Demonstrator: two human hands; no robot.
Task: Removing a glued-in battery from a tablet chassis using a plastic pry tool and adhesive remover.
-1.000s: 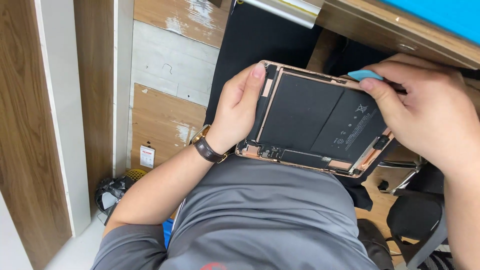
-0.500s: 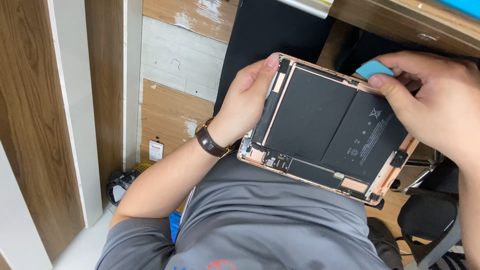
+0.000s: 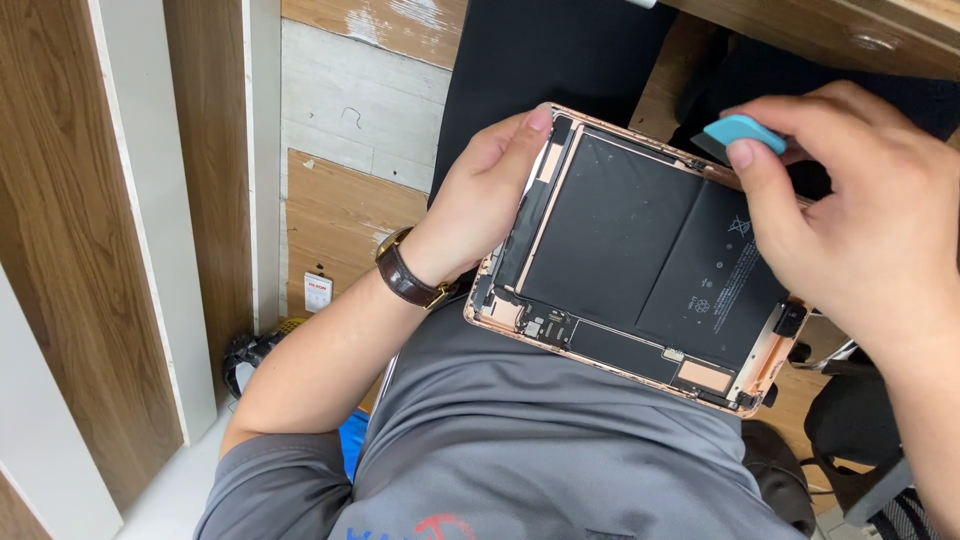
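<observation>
An opened tablet (image 3: pixel 640 262) with a rose-gold frame lies face up over my lap, showing two black battery cells and small circuit parts along its lower edge. My left hand (image 3: pixel 480 200) grips the tablet's left side, thumb on the top corner; a brown watch strap is on that wrist. My right hand (image 3: pixel 850 230) pinches a small blue plastic pry pick (image 3: pixel 742 131) at the tablet's upper right edge.
A wooden desk edge (image 3: pixel 850 30) runs across the top right, with a dark panel (image 3: pixel 540 60) beneath it. Wood-look floor and a white trim strip (image 3: pixel 150 200) fill the left. A black chair base (image 3: pixel 860 440) sits at the lower right. My grey shirt covers the bottom.
The view has shifted, so the tablet sits lower and more to the right in frame. My right hand has lifted the blue pick slightly along the upper edge.
</observation>
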